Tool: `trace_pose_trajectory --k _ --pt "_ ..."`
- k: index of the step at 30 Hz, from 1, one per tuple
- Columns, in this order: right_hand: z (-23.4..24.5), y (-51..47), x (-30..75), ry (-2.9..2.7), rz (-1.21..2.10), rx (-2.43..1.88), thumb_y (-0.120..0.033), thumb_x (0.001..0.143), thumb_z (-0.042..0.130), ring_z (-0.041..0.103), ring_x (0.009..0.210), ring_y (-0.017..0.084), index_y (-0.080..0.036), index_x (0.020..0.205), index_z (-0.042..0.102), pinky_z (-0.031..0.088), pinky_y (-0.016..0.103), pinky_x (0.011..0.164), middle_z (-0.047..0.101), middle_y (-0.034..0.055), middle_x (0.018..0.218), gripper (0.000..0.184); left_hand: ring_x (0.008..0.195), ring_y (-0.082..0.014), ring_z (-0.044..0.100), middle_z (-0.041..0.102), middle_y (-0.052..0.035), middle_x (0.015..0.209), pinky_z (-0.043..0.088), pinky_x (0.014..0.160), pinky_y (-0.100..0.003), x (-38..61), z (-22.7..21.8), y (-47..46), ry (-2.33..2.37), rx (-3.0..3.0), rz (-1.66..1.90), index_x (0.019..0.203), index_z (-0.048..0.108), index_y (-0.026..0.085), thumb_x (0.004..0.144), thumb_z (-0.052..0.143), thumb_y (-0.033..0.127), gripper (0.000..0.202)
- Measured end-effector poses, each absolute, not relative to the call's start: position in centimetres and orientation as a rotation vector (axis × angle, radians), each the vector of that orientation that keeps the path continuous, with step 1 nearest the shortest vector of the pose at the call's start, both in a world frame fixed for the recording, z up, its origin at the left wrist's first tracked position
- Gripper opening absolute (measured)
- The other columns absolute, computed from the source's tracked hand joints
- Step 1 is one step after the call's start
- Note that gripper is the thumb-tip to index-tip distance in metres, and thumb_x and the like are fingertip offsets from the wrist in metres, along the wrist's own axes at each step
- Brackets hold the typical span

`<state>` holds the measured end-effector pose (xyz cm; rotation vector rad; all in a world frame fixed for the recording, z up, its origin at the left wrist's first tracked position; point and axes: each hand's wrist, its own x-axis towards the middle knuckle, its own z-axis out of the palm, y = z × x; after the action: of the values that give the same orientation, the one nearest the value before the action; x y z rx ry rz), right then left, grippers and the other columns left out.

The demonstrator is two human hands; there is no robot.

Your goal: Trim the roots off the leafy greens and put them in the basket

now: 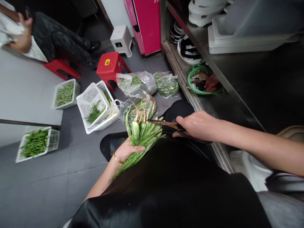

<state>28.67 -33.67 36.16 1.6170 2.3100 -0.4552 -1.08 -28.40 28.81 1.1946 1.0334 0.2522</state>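
Observation:
My left hand (pixel 129 149), a gold bangle at its wrist, is closed around a bunch of greens (pixel 147 137) above my lap. Its pale stem bases and tan roots (pixel 140 114) point away from me, and the leafy ends trail back over my black apron (pixel 171 190). In my right hand (pixel 198 126) is a pair of scissors (pixel 166 123) with rusty brown blades. The blade tips reach the roots; whether they are parted there I cannot tell. Just beyond lies an open clear plastic bag (pixel 123 110) with more rooted greens inside.
White baskets of greens (pixel 82 98) and beans (pixel 77 91) stand left on the floor. Bagged greens (pixel 166 84), a red stool (pixel 109 68) and a white stool (pixel 121 39) are ahead. A metal shelf (pixel 228 85) runs along the right. A seated person (pixel 64 38) is at upper left.

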Motion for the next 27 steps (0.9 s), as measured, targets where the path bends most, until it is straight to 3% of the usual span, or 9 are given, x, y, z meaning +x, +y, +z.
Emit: trace_pose_trajectory --k 3,8,14,22,27 --pt "36.0 -33.8 28.9 2.332 -0.457 1.6 -0.057 0.09 0.035 0.066 0.063 0.027 -0.014 0.098 0.054 0.03 0.029 0.05 0.068 0.0119 0.068 0.048 0.096 -0.0278 0.064 0.072 -0.0102 0.101 0.047 0.094 -0.043 -1.1 28.9 -28.4 1.027 1.2 0.237 0.094 0.069 0.015 0.055 0.082 0.023 0.042" --pt "35.0 -34.5 28.5 2.291 -0.425 1.66 -0.039 0.093 0.035 0.066 0.063 0.026 -0.013 0.098 0.054 0.029 0.028 0.05 0.067 0.0124 0.066 0.033 0.096 -0.0284 0.064 0.072 -0.0101 0.101 0.047 0.093 -0.043 -1.2 28.7 -28.4 1.004 1.174 0.254 0.094 0.069 0.015 0.054 0.082 0.022 0.042" --pt "34.9 -35.0 28.4 2.223 -0.537 1.828 -0.059 0.091 0.027 0.067 0.068 0.028 -0.016 0.097 0.053 0.032 0.03 0.053 0.069 0.0122 0.071 0.051 0.097 -0.0295 0.064 0.072 -0.0089 0.101 0.046 0.094 -0.044 -1.0 28.8 -28.6 1.04 1.109 0.326 0.097 0.068 0.016 0.054 0.082 0.018 0.045" --pt "36.5 -35.2 27.5 2.267 -0.435 1.66 -0.05 0.093 0.032 0.068 0.068 0.03 -0.011 0.097 0.053 0.033 0.029 0.052 0.068 0.0149 0.07 0.046 0.095 -0.0287 0.064 0.072 -0.0087 0.099 0.045 0.094 -0.045 -0.6 29.0 -28.9 1.022 1.104 0.309 0.094 0.07 0.017 0.059 0.08 0.019 0.036" --pt "36.3 -34.6 26.6 2.288 -0.389 1.692 -0.056 0.093 0.025 0.068 0.067 0.03 -0.009 0.096 0.053 0.033 0.028 0.051 0.067 0.0159 0.067 0.055 0.093 -0.0273 0.065 0.072 -0.0092 0.098 0.046 0.093 -0.044 -0.5 29.2 -29.0 1.058 1.119 0.303 0.095 0.068 0.015 0.059 0.081 0.019 0.039"
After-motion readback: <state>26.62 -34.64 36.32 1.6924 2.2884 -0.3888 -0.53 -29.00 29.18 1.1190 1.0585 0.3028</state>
